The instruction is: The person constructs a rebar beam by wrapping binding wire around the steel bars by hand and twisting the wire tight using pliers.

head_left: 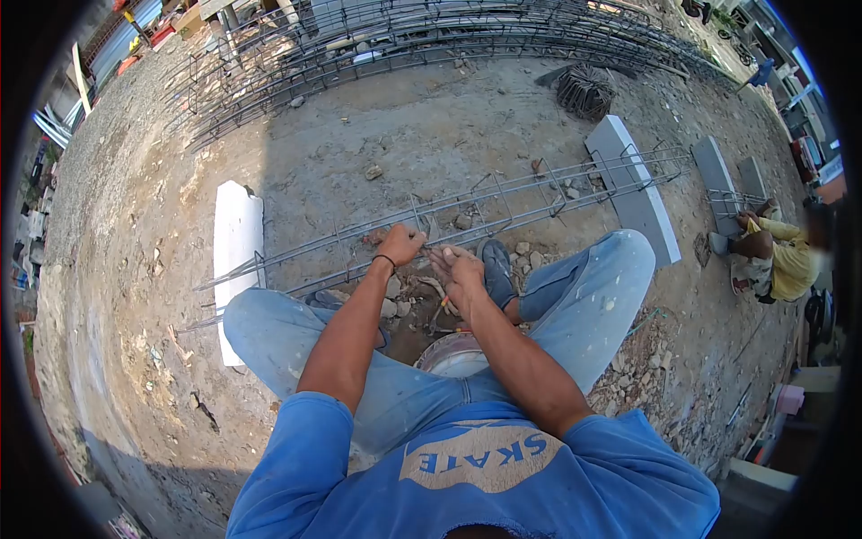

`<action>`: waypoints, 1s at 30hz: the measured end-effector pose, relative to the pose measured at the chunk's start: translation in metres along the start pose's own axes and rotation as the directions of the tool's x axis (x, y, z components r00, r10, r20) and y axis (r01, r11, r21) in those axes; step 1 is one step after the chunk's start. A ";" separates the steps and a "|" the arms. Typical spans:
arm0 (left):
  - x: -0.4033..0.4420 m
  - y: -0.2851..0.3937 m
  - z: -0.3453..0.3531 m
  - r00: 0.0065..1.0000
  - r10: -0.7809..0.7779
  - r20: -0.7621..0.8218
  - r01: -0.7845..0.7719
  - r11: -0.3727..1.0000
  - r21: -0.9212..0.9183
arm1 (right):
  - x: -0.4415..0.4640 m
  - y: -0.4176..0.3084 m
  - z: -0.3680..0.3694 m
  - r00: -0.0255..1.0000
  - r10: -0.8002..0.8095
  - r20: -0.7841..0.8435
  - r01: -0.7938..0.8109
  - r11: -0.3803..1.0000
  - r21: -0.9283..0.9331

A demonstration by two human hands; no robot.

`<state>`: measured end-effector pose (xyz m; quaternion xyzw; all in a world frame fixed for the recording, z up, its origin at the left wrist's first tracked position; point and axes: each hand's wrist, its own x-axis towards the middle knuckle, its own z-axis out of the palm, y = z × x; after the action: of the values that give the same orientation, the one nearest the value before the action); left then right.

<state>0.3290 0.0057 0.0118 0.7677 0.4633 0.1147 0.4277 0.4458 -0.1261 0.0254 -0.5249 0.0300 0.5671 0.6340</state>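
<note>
A long rebar cage point(485, 209) of thin steel bars with bent stirrups stretches across the ground in front of me. My left hand point(401, 244) is closed at the bars near a stirrup, its fingertips pinched on something too small to make out. Just right of it, my right hand point(456, 269) is partly curled at the nearer bar, fingertips close to the left hand's. Below the right hand shows a thin tool with orange-red parts point(440, 313); whether the hand grips it is hidden. Under me is a round, whitish bucket-like seat point(452, 356).
A white block point(239, 260) supports the cage's left end, a grey-white slab point(633, 189) its right. More rebar cages point(359, 49) lie at the back beside a wire bundle point(585, 92). A co-worker point(779, 251) crouches at right. Stones point(523, 249) lie near my feet.
</note>
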 end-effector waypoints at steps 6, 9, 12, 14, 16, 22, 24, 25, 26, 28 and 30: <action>-0.006 -0.004 0.004 0.999 0.019 0.042 -0.019 1.000 0.006 | 0.021 -0.003 -0.006 0.965 0.225 -0.135 -0.210 0.971 0.116; -0.001 -0.015 0.010 0.999 0.039 -0.028 -0.039 0.999 0.028 | 0.048 0.007 -0.011 0.946 0.258 -0.198 -0.252 0.966 0.056; 0.000 -0.008 0.002 0.996 -0.052 0.075 0.050 0.999 0.016 | 0.068 0.008 -0.008 0.943 0.215 -0.254 -0.253 0.959 -0.129; 0.000 -0.007 0.001 0.994 -0.053 0.096 0.054 0.999 0.000 | 0.067 -0.003 -0.009 0.972 -0.025 -0.232 -0.101 0.849 -0.518; -0.001 0.000 -0.002 0.993 -0.061 0.102 0.066 0.997 -0.050 | 0.069 -0.002 -0.015 0.968 -0.178 -0.179 0.021 0.763 -0.646; -0.003 0.010 -0.009 0.983 -0.120 0.142 0.137 0.984 -0.112 | 0.088 0.017 -0.032 0.957 -0.288 -0.042 0.164 0.651 -0.742; -0.001 0.015 -0.011 0.974 -0.161 0.162 0.183 0.975 -0.126 | 0.082 0.016 -0.026 0.963 -0.267 -0.024 0.155 0.627 -0.764; -0.001 0.016 -0.012 0.970 -0.166 0.177 0.184 0.979 -0.089 | 0.072 0.019 -0.018 0.950 -0.312 -0.027 0.225 0.740 -0.634; -0.001 0.017 -0.014 0.966 -0.173 0.191 0.186 0.981 -0.052 | 0.064 0.019 -0.010 0.935 -0.353 -0.037 0.292 0.824 -0.485; 0.005 0.006 -0.011 0.966 -0.167 0.196 0.181 0.982 -0.058 | 0.070 0.026 -0.009 0.930 -0.368 0.007 0.331 0.826 -0.457; 0.003 0.001 -0.008 0.965 -0.159 0.208 0.176 0.982 -0.068 | 0.071 0.031 -0.012 0.922 -0.383 0.044 0.364 0.826 -0.431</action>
<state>0.3264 0.0118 0.0162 0.7143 0.4755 0.0193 0.5131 0.4541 -0.0917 -0.0448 -0.6599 -0.1852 0.4127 0.6000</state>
